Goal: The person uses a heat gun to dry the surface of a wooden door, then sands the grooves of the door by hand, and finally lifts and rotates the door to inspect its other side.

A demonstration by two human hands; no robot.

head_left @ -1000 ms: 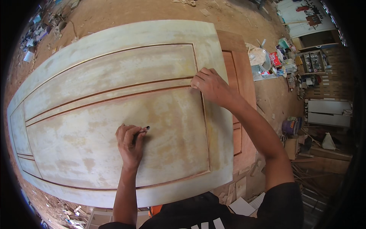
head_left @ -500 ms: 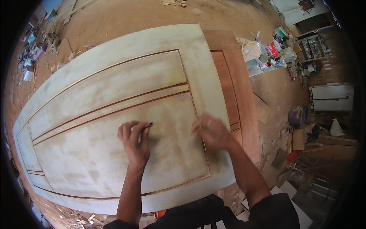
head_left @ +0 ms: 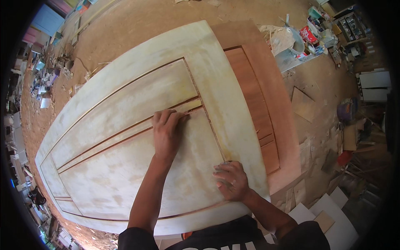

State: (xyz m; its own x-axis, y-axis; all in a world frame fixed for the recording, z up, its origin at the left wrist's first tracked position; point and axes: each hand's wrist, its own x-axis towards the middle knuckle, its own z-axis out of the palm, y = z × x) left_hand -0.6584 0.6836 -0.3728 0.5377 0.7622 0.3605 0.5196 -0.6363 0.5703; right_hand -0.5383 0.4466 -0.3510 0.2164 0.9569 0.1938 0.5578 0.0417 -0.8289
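Observation:
A large door (head_left: 121, 179), coated in blotchy whitish-cream with dark reddish grooves, lies flat in front of me. My left hand (head_left: 167, 131) is closed in a pinch at the right end of the double grooves. A small dark piece seems to be between its fingertips, which touch the groove; its kind cannot be made out. Farther right and nearer to me, my right hand (head_left: 233, 180) rests with curled fingers by the vertical groove. Something greyish shows among those fingers, too unclear to name.
A reddish-brown door (head_left: 287, 146) lies under the pale one and sticks out to the right. Beyond it are a bucket (head_left: 296, 41) and assorted containers on the dirt floor. White boards (head_left: 333, 212) lie at the lower right. Clutter (head_left: 46, 83) lines the far left.
My left hand has moved right and away from me, onto the grooves. My right hand has come down nearer to me and settled on the door. The view has shifted and turned slightly.

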